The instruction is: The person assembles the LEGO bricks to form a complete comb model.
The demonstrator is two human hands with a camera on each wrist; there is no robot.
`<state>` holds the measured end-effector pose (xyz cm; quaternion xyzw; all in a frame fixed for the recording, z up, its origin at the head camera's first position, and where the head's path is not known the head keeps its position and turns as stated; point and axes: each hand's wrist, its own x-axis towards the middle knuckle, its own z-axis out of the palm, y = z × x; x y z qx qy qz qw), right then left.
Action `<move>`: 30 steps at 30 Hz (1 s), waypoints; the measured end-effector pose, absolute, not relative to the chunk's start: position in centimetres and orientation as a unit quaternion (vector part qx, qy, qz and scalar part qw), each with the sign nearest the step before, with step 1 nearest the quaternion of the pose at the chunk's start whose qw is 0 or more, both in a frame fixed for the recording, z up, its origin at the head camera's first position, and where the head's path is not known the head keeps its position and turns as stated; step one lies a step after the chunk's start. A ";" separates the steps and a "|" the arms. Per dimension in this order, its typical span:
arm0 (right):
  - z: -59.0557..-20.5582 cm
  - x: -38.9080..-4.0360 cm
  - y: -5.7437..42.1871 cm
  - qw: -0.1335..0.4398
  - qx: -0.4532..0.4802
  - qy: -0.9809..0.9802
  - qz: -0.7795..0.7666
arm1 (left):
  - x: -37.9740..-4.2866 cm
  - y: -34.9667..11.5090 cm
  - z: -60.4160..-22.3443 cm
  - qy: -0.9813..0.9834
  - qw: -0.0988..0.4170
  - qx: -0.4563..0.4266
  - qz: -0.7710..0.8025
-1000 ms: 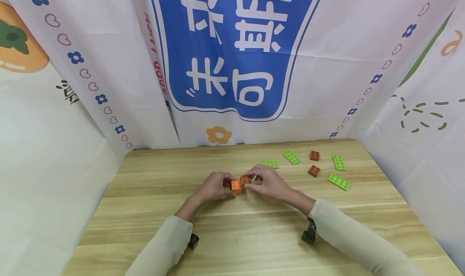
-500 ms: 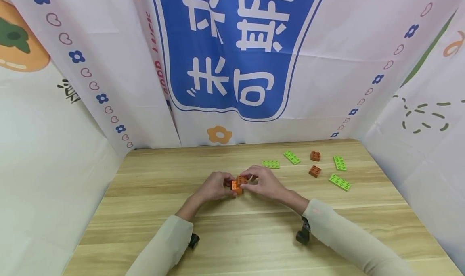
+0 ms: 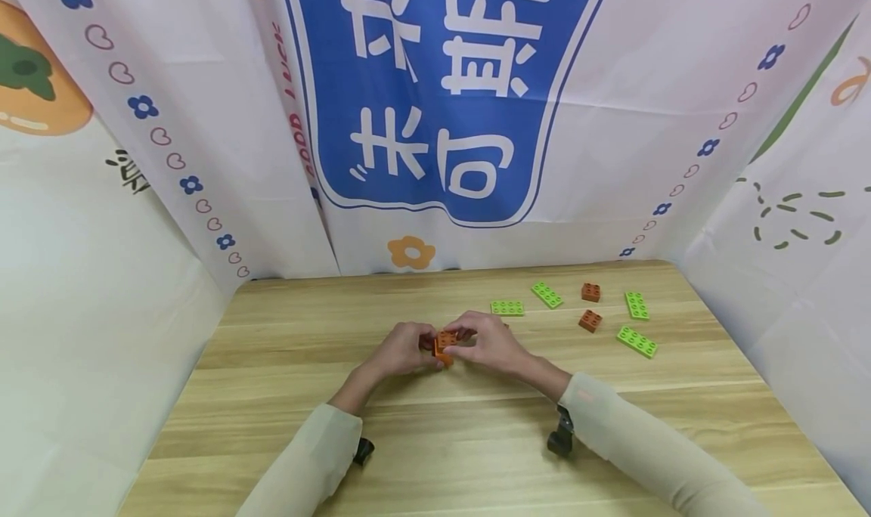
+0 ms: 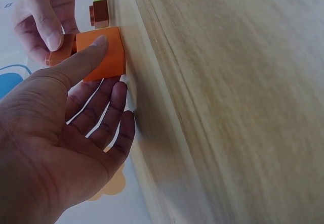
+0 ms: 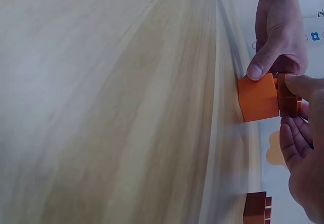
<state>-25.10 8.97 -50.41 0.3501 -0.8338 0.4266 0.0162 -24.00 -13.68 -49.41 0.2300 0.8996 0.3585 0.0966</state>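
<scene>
Where printed cloth point(image 3: 612, 162) backs the wooden table point(image 3: 435, 456), the left hand point(image 3: 406, 347) pinches an orange block point(image 5: 258, 98), the right hand point(image 3: 495, 345) a four-stud brown brick point(image 3: 446, 338) atop it; beyond lie four eight-stud lime bricks point(image 3: 636, 342) and two loose brown bricks point(image 3: 590, 320) — a third point(image 3: 506, 326) mostly behind the right hand.

Between the left hand point(image 3: 406, 348) and right hand point(image 3: 491, 343), a four-stud brick point(image 3: 446, 338) sits over a lower block point(image 5: 258, 98). Rightward on the bench point(image 3: 306, 317), two loose bricks point(image 3: 590, 320) lie between two pairs of eight-stud plates point(image 3: 636, 342); a cloth point(image 3: 599, 177) hangs behind the bench.
</scene>
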 end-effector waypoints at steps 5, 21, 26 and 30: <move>-50.4 -25.2 8.8 0.017 0.358 -0.828 0.432 | -23.9 -13.6 -49.3 0.899 0.098 0.228 0.361; -50.0 -25.2 8.8 0.012 0.364 -0.826 0.431 | -24.0 -13.5 -49.4 0.901 0.096 0.224 0.359; -49.7 -25.1 8.7 0.005 0.354 -0.833 0.425 | -24.0 -13.5 -49.5 0.898 0.095 0.225 0.365; -49.5 -25.1 8.7 -0.002 0.356 -0.833 0.425 | -24.1 -13.5 -49.6 0.899 0.093 0.228 0.362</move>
